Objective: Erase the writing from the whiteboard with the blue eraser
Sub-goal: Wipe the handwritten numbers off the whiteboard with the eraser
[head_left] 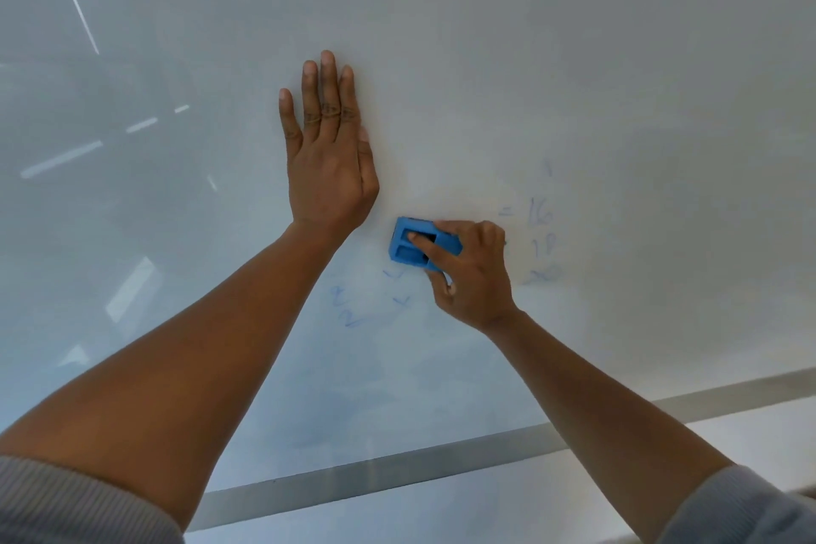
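My right hand (pixel 468 269) gripped the blue eraser (pixel 419 244), index finger laid across its recessed top and thumb curled along its lower edge, while my left hand (pixel 329 150) lay flat on the whiteboard (pixel 574 57) just above and left of the eraser, fingers straight and close together, holding nothing. The eraser sat pressed against the board, between two patches of faint blue writing: numbers (pixel 541 230) just to its right, partly hidden by my knuckles, and a few marks (pixel 353 305) just below and left of it. I judged the eraser light and rigid in its plastic shell, likely with a soft pad underneath that I could not see; the grooves on top looked like the sensible place to hold it, since a pinch on the smooth sides might slip. Both forearms reached up toward the eraser, bare, with grey sleeves (pixel 79 504) pushed back. Well below it ran the board's metal edge (pixel 397 473).
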Motion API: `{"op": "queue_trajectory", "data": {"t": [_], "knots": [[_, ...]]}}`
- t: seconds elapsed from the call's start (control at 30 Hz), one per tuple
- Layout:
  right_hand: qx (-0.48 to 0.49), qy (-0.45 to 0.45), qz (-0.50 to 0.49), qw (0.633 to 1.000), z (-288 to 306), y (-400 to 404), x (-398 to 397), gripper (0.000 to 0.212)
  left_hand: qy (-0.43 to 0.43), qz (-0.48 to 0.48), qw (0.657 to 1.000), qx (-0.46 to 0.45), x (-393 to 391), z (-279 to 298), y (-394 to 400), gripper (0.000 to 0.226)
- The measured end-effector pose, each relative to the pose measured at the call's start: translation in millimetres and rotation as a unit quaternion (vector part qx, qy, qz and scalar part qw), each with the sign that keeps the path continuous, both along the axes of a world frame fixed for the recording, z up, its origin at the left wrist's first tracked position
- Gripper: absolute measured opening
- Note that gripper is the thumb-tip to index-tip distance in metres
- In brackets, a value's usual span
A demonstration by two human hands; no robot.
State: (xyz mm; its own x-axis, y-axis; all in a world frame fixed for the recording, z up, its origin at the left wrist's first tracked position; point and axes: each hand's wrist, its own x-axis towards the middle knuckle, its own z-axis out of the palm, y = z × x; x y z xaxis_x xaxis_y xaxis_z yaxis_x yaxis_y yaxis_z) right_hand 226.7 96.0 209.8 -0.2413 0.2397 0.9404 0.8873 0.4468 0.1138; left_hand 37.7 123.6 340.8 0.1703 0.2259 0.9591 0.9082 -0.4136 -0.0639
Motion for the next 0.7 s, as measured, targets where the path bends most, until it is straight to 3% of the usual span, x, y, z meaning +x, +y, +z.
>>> {"op": "queue_trajectory", "data": {"t": [0.27, 0.5, 0.7], "knots": [[0.06, 0.222, -0.055, 0.972, 75, 10, 38, 0.038, 0.039, -0.01, 0.999, -0.009, 24, -2, -1, 0.055], [0.026, 0.275, -0.055, 0.959, 24, 2, 24, 0.043, 0.053, 0.0, 0.999, -0.011, 32, -12, 2, 0.056], [0.061, 0.443, -0.083, 0.891, 61, 9, 35, 0.047, 0.056, 0.002, 0.998, -0.009, 32, -15, 4, 0.056]]}}
